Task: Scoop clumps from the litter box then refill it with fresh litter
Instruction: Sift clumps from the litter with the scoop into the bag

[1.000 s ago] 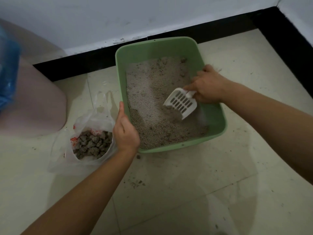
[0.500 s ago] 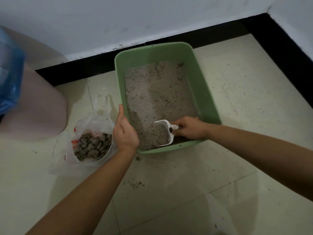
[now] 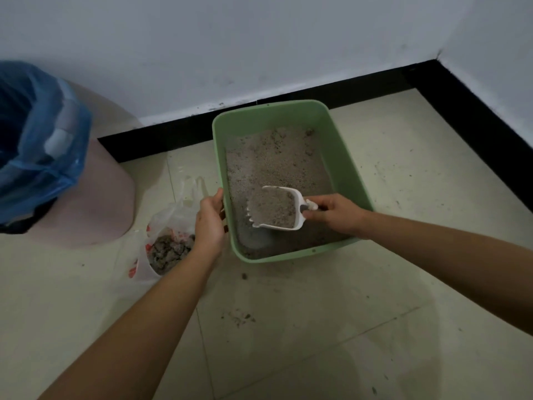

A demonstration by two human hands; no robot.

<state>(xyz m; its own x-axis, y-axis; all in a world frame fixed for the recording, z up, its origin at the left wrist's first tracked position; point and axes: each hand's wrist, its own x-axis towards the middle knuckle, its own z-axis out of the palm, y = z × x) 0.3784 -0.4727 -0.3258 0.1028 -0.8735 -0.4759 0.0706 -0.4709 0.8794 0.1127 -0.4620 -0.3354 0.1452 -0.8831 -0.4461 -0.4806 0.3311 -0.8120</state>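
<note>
A green litter box (image 3: 349, 157) stands on the tiled floor against the wall, with grey litter (image 3: 274, 163) spread inside. My right hand (image 3: 334, 213) grips the handle of a white slotted scoop (image 3: 274, 207), which is lifted above the near end of the box and heaped with litter. My left hand (image 3: 209, 220) clasps the box's left rim. Beside that hand sits a clear plastic bag (image 3: 165, 243) holding several grey clumps.
A pink bin (image 3: 98, 197) lined with a blue bag (image 3: 37, 145) stands at the left. Black skirting runs along the white walls, with a corner at the right. Litter crumbs (image 3: 239, 317) dot the floor in front of the box.
My right hand drew the scoop from the middle of the box to its near end, dug into the litter and raised it full. My left hand stayed on the rim.
</note>
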